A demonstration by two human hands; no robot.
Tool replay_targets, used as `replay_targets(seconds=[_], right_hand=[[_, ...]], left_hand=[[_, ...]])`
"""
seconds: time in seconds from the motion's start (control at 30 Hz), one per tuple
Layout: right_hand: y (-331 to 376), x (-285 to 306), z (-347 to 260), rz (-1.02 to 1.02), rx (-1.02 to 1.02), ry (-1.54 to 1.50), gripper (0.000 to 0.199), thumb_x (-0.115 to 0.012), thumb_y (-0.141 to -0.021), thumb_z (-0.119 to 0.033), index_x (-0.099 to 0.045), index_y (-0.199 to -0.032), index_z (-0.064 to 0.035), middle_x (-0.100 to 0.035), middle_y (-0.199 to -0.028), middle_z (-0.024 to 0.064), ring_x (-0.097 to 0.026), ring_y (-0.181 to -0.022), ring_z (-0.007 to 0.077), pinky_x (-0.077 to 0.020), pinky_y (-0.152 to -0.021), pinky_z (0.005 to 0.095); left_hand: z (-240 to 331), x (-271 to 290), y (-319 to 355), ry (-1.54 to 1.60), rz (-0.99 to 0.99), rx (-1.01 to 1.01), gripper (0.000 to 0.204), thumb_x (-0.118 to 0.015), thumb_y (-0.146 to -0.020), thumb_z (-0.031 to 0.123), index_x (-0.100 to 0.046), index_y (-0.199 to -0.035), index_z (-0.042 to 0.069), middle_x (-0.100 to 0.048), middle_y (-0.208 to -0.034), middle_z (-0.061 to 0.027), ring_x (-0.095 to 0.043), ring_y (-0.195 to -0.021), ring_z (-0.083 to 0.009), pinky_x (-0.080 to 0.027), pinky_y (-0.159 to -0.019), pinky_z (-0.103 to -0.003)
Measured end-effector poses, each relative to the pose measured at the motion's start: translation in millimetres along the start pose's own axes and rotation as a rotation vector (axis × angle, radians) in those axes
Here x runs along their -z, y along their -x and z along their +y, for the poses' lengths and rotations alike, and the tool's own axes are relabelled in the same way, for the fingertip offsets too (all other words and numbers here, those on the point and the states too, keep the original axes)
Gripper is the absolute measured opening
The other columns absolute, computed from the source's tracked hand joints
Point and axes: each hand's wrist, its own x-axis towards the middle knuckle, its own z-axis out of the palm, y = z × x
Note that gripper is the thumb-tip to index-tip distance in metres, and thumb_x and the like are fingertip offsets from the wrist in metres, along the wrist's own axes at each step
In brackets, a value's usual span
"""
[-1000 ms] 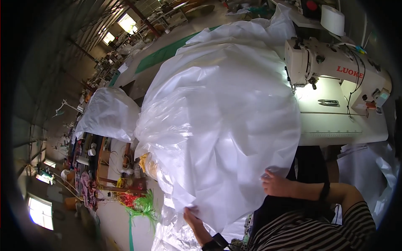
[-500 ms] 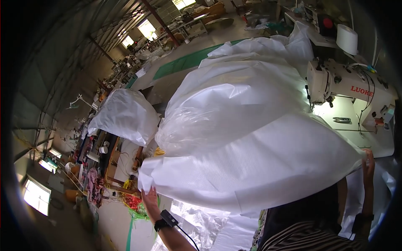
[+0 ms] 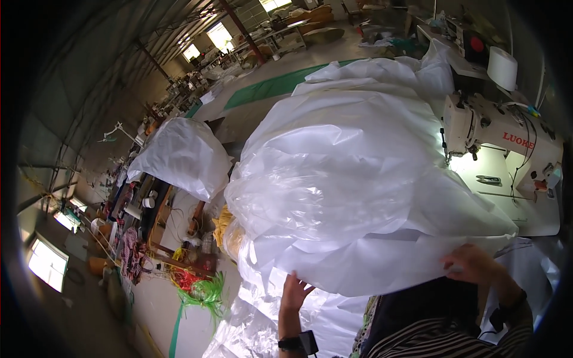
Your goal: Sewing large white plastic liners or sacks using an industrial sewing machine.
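Note:
A large, crumpled white plastic sheet spreads in front of me, its near edge hanging toward my lap. My left hand is at the lower left part of that edge, thumb and fingers apart, the fingertips against or just under the sheet. Farther right, my right hand lies over the near edge with its fingers curled and closed on the sheet. Thin, shiny clear film bulges on the pile beyond. To the right stands a white sewing machine with its lamp lit; thread snips rest on its bed.
A white plastic bundle sits at left. Green plastic strips and red ones lie below it near a wooden frame. A white thread cone stands behind the machine. More shiny film covers the area by my left forearm.
My left hand has left the sheet's left corner and moved right. My right hand has come inward to the left. The near edge has drawn in, uncovering green strips and yellow material.

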Motion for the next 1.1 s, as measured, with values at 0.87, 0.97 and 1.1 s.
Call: replay_targets(seconds=[0.87, 0.97, 1.1], right_hand=[[3, -21, -20, 0.67, 0.093, -0.021, 0.016, -0.071, -0.085, -0.021, -0.066, -0.098, -0.0146, -0.065, -0.091, -0.0002, -0.065, -0.085, 0.0228, -0.0521, -0.073, 0.035], [6, -10, -11, 0.853, -0.249, 0.144, 0.026, -0.075, -0.079, -0.022, -0.061, -0.099, -0.0124, -0.063, -0.091, 0.0019, -0.063, -0.084, 0.024, -0.0516, -0.073, 0.0362], [23, -33, 16, 1.048, -0.402, 0.244, 0.048, -0.076, -0.077, -0.026, -0.051, -0.114, -0.0095, -0.061, -0.096, 0.0102, -0.062, -0.087, 0.03, -0.0512, -0.078, 0.0406]], left_hand=[[276, 21, -7, -1.267, 0.719, -1.102, 0.057, -0.056, -0.092, 0.021, -0.04, -0.144, 0.005, -0.051, -0.135, -0.0203, -0.054, -0.118, -0.0313, -0.047, -0.095, -0.042], [198, -125, -25, -1.209, -0.065, -0.932, 0.056, -0.055, -0.099, 0.016, -0.031, -0.149, 0.006, -0.039, -0.151, -0.0146, -0.038, -0.139, -0.0244, -0.032, -0.112, -0.039], [147, -181, -122, -1.544, -0.05, -0.656, 0.07, -0.055, -0.097, 0.042, -0.032, -0.146, -0.004, -0.031, -0.151, -0.0268, -0.03, -0.139, -0.0444, -0.028, -0.115, -0.044]])
